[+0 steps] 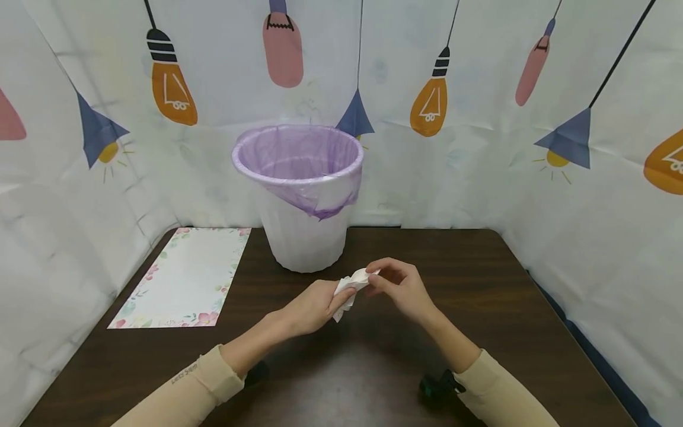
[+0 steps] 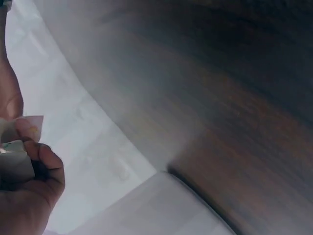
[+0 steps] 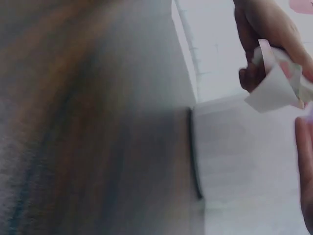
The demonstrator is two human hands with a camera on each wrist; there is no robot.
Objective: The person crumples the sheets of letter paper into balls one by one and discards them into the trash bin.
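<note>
Sleeves foremost; paper pinched in fingers of left hand and right hand (well creased); light tension advised against tearing.

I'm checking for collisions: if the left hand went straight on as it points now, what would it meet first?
Probably the right hand, at the far end of the crumpled paper the left hand holds; depth is hard to judge.
</note>
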